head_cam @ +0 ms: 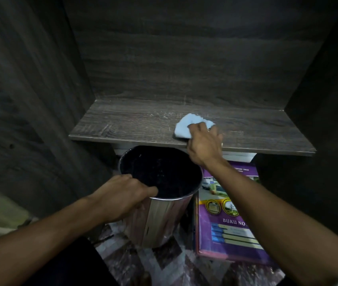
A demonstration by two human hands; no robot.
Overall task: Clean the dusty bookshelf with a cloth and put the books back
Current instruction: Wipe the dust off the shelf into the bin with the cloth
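A dark wood-grain shelf board (135, 124) runs across the middle of the bookshelf, with pale dust streaks near its back edge. My right hand (204, 143) grips a crumpled light-blue cloth (186, 125) and presses it on the board near the front edge. My left hand (122, 197) holds the rim of a shiny metal bin (157, 221) with a dark inside, just below the board's front edge. A purple book (232, 221) lies flat on the floor to the right of the bin, partly hidden by my right forearm.
The bookshelf's dark side panels (30, 100) close in left and right, and the back panel (195, 58) stands behind the board. A patterned tiled floor (164, 263) lies below. White pages of more books (240, 156) show under the board.
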